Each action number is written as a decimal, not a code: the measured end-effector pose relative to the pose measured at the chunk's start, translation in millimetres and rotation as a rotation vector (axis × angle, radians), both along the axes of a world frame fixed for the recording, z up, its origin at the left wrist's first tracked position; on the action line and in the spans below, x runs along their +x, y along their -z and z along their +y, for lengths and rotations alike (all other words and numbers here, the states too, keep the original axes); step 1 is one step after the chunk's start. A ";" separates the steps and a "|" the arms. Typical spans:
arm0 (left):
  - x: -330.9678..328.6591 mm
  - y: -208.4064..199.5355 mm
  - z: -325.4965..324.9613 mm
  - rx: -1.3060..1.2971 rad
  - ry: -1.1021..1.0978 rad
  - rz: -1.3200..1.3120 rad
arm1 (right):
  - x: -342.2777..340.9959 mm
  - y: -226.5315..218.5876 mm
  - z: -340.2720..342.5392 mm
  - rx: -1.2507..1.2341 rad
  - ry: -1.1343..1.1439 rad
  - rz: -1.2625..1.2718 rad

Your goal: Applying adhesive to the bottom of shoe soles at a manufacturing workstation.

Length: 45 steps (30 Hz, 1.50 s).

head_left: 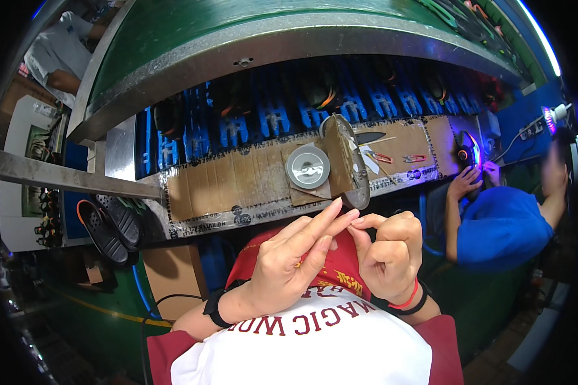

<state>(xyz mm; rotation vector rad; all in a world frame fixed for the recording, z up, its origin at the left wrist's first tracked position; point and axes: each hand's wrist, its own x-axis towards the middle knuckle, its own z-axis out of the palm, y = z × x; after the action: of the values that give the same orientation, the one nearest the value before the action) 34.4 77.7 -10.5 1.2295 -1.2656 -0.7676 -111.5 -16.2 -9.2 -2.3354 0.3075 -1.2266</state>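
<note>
Both my hands are raised in front of my chest, just short of the workbench, their fingertips meeting. My left hand [288, 269] has its fingers stretched out, with the thumb apart below them. My right hand [392, 253] is closed, thumb and index finger pinched at the tip of a left finger; anything between them is too small to make out. Beyond the hands, a round open tin [307, 167] with a pale grey inside stands on the cardboard-covered bench [218, 186]. Right of it rises an upright cardboard piece [340, 157] beside a curved grey rim.
A dark blade-shaped piece [372, 137] and two red clip-like tools [414, 158] lie on the bench. Black clogs [109, 224] sit at left. Blue racks [273, 119] run behind, below a green conveyor [289, 22]. A co-worker in blue [504, 224] handles a shoe at right.
</note>
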 end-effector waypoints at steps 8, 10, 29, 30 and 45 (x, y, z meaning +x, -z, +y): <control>0.2 2.0 -0.3 0.009 -0.005 -0.013 | 0.1 -4.3 -0.3 0.050 0.006 0.016; 0.7 2.0 -0.4 0.009 -0.003 -0.026 | 1.0 -6.4 -1.0 -0.032 0.089 0.055; 0.1 5.5 0.5 -0.018 0.000 -0.024 | -1.2 -5.0 -2.4 -0.001 0.041 0.028; 0.1 5.6 0.8 -0.019 -0.001 -0.021 | -1.4 -5.2 -2.2 0.015 0.026 0.030; -1.8 3.6 1.9 -0.062 -0.010 -0.058 | -4.9 -21.2 -9.6 0.068 0.005 0.178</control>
<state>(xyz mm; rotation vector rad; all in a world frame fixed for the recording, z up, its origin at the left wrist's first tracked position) 32.6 79.6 -14.2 1.2147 -1.3195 -0.6851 -116.4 -25.8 12.0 -2.3898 0.4087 -0.9963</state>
